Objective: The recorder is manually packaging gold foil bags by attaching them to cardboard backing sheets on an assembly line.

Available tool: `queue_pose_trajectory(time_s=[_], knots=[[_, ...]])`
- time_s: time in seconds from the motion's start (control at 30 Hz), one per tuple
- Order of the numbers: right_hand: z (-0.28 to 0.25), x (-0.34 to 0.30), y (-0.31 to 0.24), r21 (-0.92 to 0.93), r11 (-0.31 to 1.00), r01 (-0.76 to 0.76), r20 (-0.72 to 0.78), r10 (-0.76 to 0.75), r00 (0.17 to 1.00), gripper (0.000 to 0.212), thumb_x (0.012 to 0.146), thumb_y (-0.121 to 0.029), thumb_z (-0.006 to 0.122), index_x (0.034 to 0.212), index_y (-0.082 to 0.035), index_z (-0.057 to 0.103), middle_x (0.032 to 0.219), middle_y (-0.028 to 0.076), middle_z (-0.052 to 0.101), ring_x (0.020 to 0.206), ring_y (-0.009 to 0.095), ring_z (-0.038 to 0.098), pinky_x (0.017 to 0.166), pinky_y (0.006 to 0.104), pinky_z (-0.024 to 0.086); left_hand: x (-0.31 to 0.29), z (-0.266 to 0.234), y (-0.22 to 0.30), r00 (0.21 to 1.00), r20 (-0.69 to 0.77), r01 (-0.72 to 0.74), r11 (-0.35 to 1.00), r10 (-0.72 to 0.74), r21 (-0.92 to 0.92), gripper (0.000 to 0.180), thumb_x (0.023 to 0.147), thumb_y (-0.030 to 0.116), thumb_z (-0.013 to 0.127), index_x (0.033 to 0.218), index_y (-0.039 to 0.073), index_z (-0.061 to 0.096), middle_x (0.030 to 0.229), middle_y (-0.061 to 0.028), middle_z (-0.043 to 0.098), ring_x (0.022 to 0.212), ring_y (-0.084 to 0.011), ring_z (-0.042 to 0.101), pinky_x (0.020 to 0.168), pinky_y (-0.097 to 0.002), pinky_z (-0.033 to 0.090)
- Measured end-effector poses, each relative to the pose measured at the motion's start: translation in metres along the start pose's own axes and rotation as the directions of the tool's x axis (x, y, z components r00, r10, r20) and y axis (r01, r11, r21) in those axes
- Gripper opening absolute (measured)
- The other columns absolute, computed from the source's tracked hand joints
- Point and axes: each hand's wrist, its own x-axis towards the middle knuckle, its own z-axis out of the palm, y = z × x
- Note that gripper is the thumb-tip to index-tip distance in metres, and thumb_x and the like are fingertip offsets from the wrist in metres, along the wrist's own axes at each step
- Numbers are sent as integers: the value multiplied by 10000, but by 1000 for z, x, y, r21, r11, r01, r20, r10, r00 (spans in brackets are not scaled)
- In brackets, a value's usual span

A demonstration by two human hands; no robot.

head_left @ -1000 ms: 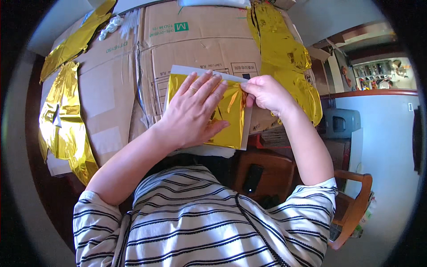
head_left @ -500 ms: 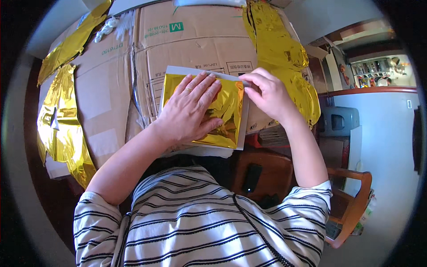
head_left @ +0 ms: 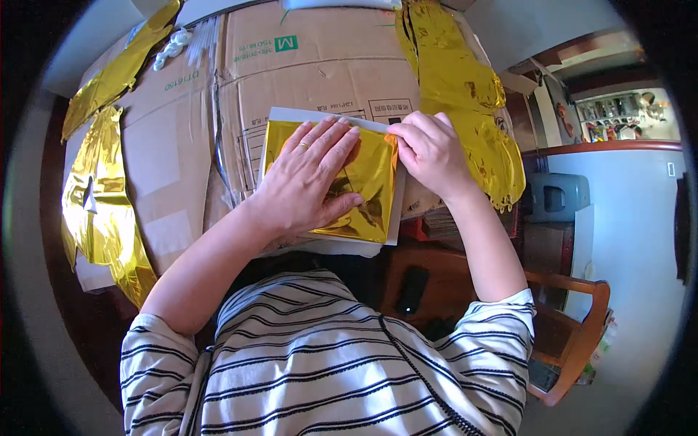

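Observation:
A sheet of shiny gold foil (head_left: 371,174) lies over a slightly larger white board (head_left: 294,114), whose pale margin shows along the top and right side. My left hand (head_left: 313,171) rests flat on the foil with its fingers stretched out; a ring is on one finger. At the top right corner, my right hand (head_left: 435,152) pinches the foil's edge between thumb and fingers. That strip of edge is turned up and looks orange. Beneath the board is flattened brown cardboard (head_left: 320,80).
Loose gold foil pieces lie on the right (head_left: 465,94) and left (head_left: 98,189) of the cardboard. Clear thin tubes (head_left: 203,43) and a small white figure (head_left: 172,49) sit at the far left. A wooden chair (head_left: 582,334) and a grey-blue stool (head_left: 556,198) stand at right.
My right hand has shifted slightly left and curled more, drawing the pinched foil edge a little inward. More of its orange-looking fold shows. My left hand stays pressed in place.

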Motion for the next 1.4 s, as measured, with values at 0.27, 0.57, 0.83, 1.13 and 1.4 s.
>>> queue_pose_trajectory(time_s=[0.27,0.57,0.83,1.13,1.4], knots=[[-3,-3,-5,-45,999,-29,31,31,999,176,765,-65,721,917,-101,640,847,27,598,803,211,632,745,359,436,1,-3,0,1000,5,15,998,-15,-56,822,916,433,643,1536,22,295,1536,-240,361,1439,-402,333,1207,-512,226],[-54,-58,-82,140,711,-689,69,687,723,114,901,-118,694,873,-35,622,766,114,616,670,259,644,576,365,485,2,-10,-10,995,-94,-59,951,32,-303,617,855,259,666,1384,1,480,1412,-241,473,1375,-410,411,1181,-561,248],[-8,-109,-148,749,-409,-522,617,718,323,243,1011,-178,593,1091,51,614,1006,144,704,783,232,718,731,334,595,-6,-54,20,994,-20,-105,993,107,62,602,761,330,774,1272,66,595,1311,-143,559,1319,-365,481,1170,-577,270],[-5,-95,-149,734,-517,-440,675,626,389,180,1018,-129,551,1081,29,609,966,166,719,793,254,728,726,338,605,-58,-77,3,985,87,-154,986,148,60,619,654,220,825,1216,80,606,1281,-123,561,1286,-343,507,1107,-559,381],[-19,-97,-146,708,-531,-466,704,584,404,204,1011,-103,546,1106,53,637,940,154,728,785,195,723,659,307,612,-75,-77,6,989,121,-80,994,90,-79,752,654,274,844,1311,38,566,1349,-178,539,1311,-383,495,1132,-548,354]])
